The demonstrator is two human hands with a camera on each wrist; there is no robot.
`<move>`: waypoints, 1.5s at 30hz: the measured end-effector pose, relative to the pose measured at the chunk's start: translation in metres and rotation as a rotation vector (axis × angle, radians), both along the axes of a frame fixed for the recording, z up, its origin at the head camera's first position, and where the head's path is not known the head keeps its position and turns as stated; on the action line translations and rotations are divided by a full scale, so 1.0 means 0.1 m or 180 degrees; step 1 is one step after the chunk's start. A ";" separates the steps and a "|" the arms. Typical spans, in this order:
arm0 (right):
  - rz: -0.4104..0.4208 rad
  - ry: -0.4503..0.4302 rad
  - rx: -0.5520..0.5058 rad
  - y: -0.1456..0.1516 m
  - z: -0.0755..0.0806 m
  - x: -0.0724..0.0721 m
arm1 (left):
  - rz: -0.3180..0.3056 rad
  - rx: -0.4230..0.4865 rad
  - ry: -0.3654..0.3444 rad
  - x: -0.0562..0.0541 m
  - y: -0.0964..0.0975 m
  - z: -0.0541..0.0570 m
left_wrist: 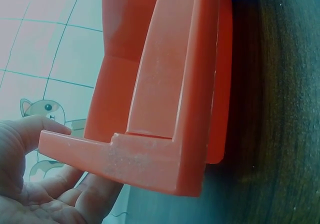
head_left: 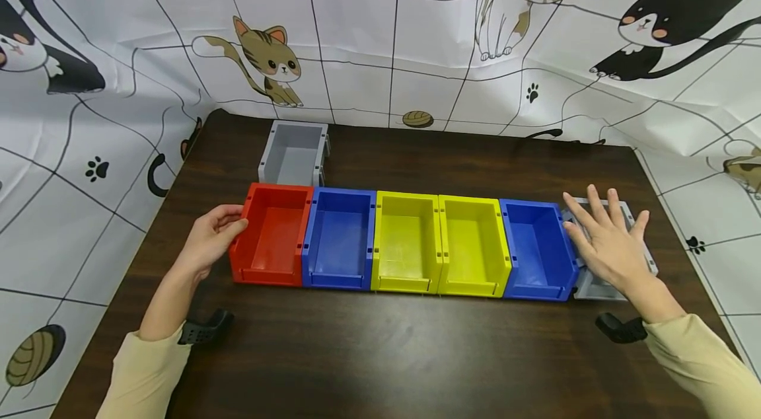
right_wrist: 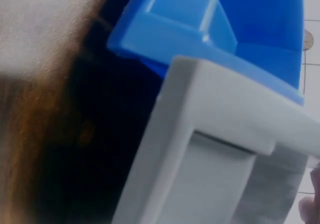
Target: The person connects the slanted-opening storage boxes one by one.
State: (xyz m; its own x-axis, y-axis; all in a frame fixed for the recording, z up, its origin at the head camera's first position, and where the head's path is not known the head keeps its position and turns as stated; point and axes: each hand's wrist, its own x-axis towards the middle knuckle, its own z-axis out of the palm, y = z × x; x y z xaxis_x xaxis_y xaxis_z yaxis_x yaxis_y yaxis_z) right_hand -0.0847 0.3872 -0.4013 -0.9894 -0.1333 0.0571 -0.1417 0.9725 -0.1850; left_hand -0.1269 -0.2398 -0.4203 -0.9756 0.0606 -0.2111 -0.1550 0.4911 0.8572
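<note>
A red storage bin (head_left: 276, 234) stands at the left end of a row of open plastic bins. My left hand (head_left: 209, 239) pinches its left side wall, with the thumb at the rim and the fingers outside, as the left wrist view shows. Side by side to its right come a blue bin (head_left: 340, 240), two yellow bins (head_left: 407, 244) and another blue bin (head_left: 535, 250). Over the grey bin (head_left: 600, 287) at the right end, my right hand (head_left: 615, 250) is spread with straight fingers, hiding much of it. That grey bin's front edge meets the blue bin in the right wrist view.
Behind the red bin stands a second grey bin (head_left: 294, 154). All the bins rest on a dark wooden table (head_left: 380, 353). White cloth (head_left: 357, 29) printed with cats and grid lines hangs behind the table and spreads along both sides.
</note>
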 end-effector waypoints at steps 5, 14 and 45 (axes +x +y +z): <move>-0.0068 -0.0010 0.0006 -0.02 -0.06 -0.01 | 0.0013 -0.0002 0.0009 0.00 0.00 0.01; -0.0107 -0.0178 0.0049 -0.02 -0.17 -0.01 | 0.0013 -0.0052 -0.0024 0.02 0.01 0.01; -0.0193 -0.0182 0.0139 -0.07 -0.18 0.00 | 0.0049 0.0035 -0.0081 0.04 0.01 0.03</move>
State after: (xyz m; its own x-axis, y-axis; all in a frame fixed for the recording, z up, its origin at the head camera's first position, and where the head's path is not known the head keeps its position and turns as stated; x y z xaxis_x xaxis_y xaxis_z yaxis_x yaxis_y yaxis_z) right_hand -0.0848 0.3803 -0.4191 -0.9972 -0.0741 -0.0041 -0.0727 0.9863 -0.1482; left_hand -0.1231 -0.2388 -0.4175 -0.9707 0.0479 -0.2353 -0.1843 0.4791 0.8582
